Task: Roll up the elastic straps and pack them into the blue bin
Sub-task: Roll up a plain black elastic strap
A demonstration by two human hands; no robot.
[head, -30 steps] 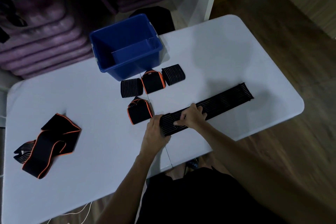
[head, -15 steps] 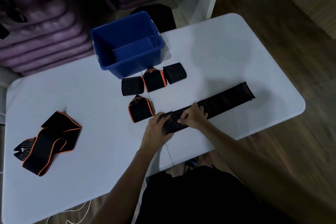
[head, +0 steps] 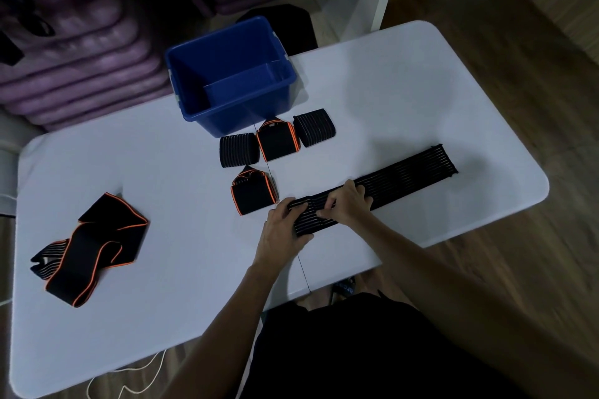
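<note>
The white worktop carries everything. At its far edge stands the blue bin, which looks empty, so no strap is packed yet.

Across the right half lies the long ribbed strap, flat and straight, its far end near the right edge of the worktop. Its near end is bunched into a starting roll under both hands.

On the left side sits a loose strap, black with orange edging, crumpled and well apart from the rest.

Just in front of the bin lie four rolls: a ribbed roll, an orange-edged roll and a second ribbed roll in a row, and a second orange-edged roll nearer, just beside the left hand.

The left hand grips the roll's near end, thumb under and fingers curled over it. The right hand is close beside it, fingers curled onto the strap where it feeds into the roll.

Risks, as I judge them: the elastic may spring open if either grip eases; the roll may skew into a cone if the hands turn unevenly; a sideways sweep of the left hand could knock the nearest roll.
</note>
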